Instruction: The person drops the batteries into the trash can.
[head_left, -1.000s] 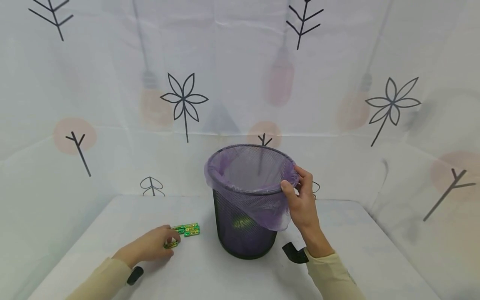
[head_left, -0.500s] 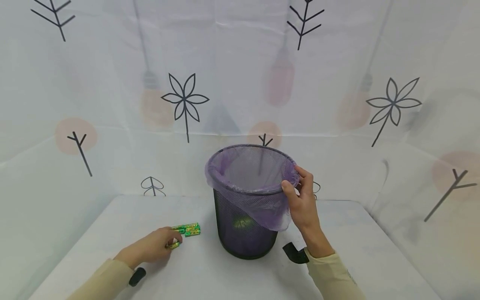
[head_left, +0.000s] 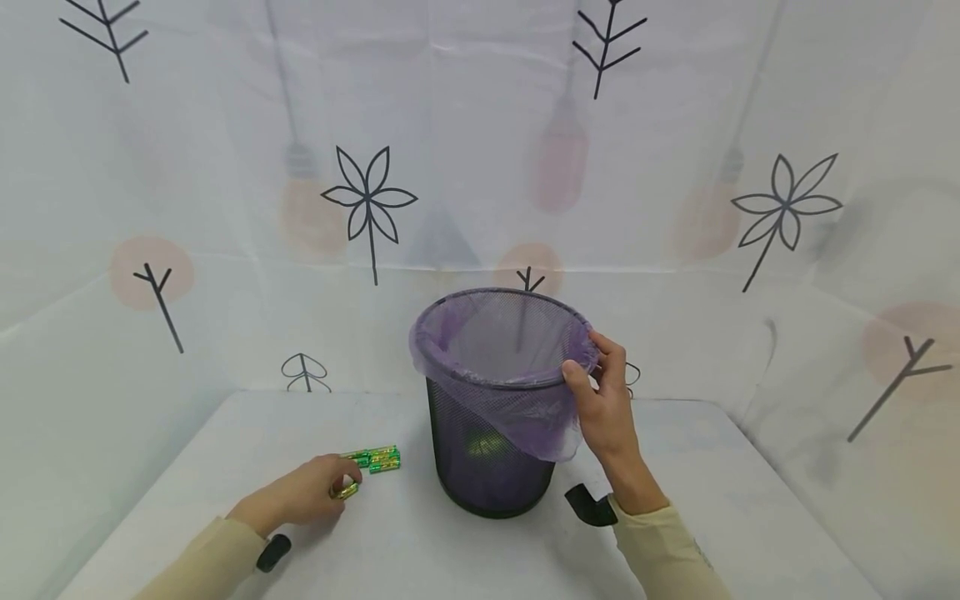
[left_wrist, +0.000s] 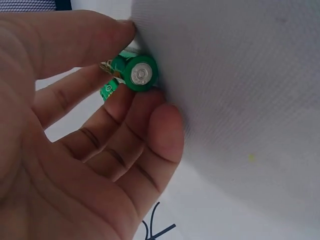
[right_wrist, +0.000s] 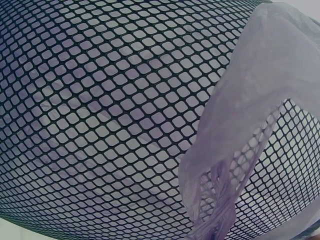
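On the left of the table, my left hand [head_left: 300, 492] has its thumb and curled fingers about a green-and-gold battery [head_left: 346, 492]. In the left wrist view the flat silver end of this battery [left_wrist: 141, 74] faces the camera, between thumb and fingers close to the white surface. More green batteries [head_left: 385, 459] lie together just beyond the fingertips, partly hidden by the hand. My right hand [head_left: 609, 408] grips the right rim of a black mesh wastebasket [head_left: 450, 450], thumb outside, over its purple bin liner [head_left: 525, 421]. Only mesh and liner [right_wrist: 250, 75] fill most of the right wrist view.
Something greenish [head_left: 483, 443] shows through the mesh low in the wastebasket. The white table [head_left: 420, 558] meets a white patterned cloth backdrop [head_left: 465, 208] behind the basket. Black straps or mounts [head_left: 591, 506] stick out at the wrists.
My left hand and the battery in it shift very slightly right, then back a little. The right hand stays on the rim, and the wastebasket has not moved.
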